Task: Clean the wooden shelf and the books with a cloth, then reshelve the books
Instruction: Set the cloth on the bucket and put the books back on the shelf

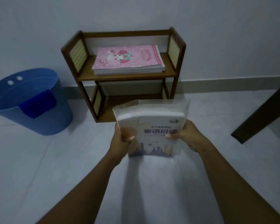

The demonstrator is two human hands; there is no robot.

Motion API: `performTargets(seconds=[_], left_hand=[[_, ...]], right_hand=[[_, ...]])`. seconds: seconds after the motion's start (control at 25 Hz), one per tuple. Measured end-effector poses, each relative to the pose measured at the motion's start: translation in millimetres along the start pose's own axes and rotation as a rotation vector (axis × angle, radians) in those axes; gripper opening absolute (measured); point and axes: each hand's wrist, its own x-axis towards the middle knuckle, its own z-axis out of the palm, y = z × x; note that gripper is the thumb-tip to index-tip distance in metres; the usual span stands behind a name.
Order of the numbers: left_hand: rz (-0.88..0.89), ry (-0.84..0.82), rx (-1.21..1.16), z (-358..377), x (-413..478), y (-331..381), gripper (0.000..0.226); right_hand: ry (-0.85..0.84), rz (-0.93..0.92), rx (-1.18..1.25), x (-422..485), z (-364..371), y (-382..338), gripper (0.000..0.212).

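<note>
Pale floor tiles run up to a plain wall with a low skirting along its foot. At the far left stands a blue bucket, and a darker blue cloth hangs folded over its near rim, part inside and part outside. Just to the right of it, set against the wall, is the wooden shelf, a small two-tier unit with woven panels in its side frames. On its upper board lies a flat stack of books topped by a pink book with a cartoon figure on the cover; the stack sits toward the right half of the board. In front of the shelf's lower tier we hold a second stack, the white books, up off the floor and tilted toward us. The top cover carries purple characters and a skyline drawing, though the print is too blurred to read. Our left hand grasps the stack's left edge, thumb on the cover and fingers underneath. Our right hand grasps the right edge the same way. At the far right a dark wooden leg slants down to the floor, well apart from the shelf.
</note>
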Motion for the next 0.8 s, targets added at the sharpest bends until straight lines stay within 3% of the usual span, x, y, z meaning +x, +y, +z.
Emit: performTargets(seconds=[0.4,0.6,0.72,0.8], left_hand=[[0.021,-0.11,0.028,5.2,-4.3,-3.1,0.044],[0.102,-0.194,-0.009,-1.0,1.4,-6.4,0.036],[-0.062,-0.272,0.062,-14.2,21.8,-17.0,0.056],[-0.181,-0.226,0.197,-18.7,26.3,-25.2,0.061]], right_hand=[[-0.096,0.039,0.04,-12.0,-0.5,33.3,0.049],[-0.148,0.061,-0.003,-2.6,-2.8,18.0,0.057],[-0.183,0.093,-0.046,-1.3,-0.4,12.4,0.048],[-0.179,0.157,0.052,-4.6,9.6,19.5,0.039]])
